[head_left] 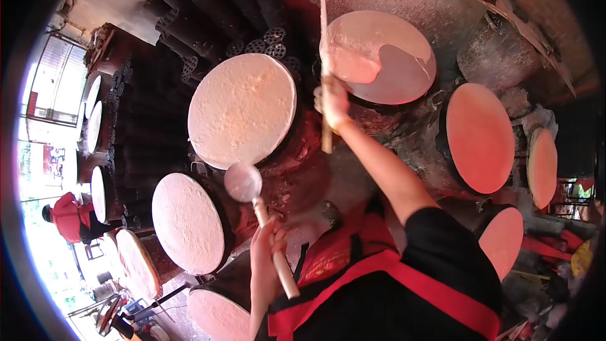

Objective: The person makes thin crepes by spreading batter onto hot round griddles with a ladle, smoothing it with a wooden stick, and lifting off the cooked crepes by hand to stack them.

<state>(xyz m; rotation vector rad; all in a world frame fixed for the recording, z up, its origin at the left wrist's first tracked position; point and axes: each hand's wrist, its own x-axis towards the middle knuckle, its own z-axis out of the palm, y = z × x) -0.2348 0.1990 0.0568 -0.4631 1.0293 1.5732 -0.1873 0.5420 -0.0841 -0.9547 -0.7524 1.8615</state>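
My right hand point(332, 102) is closed around a long flat wooden spreader point(325, 38), whose blade lies over the left part of a round griddle point(410, 82) at the top. Pale batter point(356, 63) covers part of that griddle, and a bare grey area shows at its lower right. Closed on the wooden handle of a round ladle point(243, 182) is my left hand point(270, 240). The ladle's bowl is at the lower edge of a griddle fully covered with pale batter point(243, 110).
More covered round griddles stand left point(188, 224) and right point(480, 139). Dark perforated cylinders point(208, 19) are stacked at upper left. A large rounded vessel point(495, 53) sits at upper right. Another person in red point(68, 218) is at far left.
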